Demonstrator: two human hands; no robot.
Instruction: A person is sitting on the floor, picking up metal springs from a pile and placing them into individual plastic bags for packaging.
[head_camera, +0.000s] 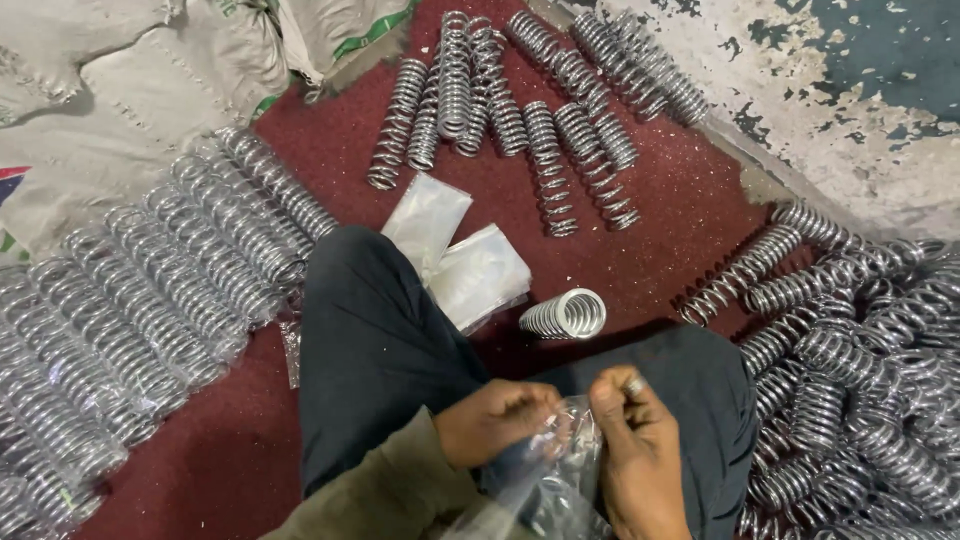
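Your left hand (495, 420) and right hand (640, 455) pinch the mouth of a clear plastic bag (545, 480) over your lap, fingers pressed together on the film. Just past your knees, a single chrome spring (566, 314) lies on the red carpet (640, 250) beside flat clear pouches (455, 250). Bagged springs (150, 310) line your left, loose springs (860, 370) heap on your right, and more springs (520, 90) lie farther ahead, near white sacks (120, 90).

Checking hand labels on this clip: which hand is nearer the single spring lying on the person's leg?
Right. The right hand sits just below the single spring; the left hand is lower and further left. Both grip a clear bag.
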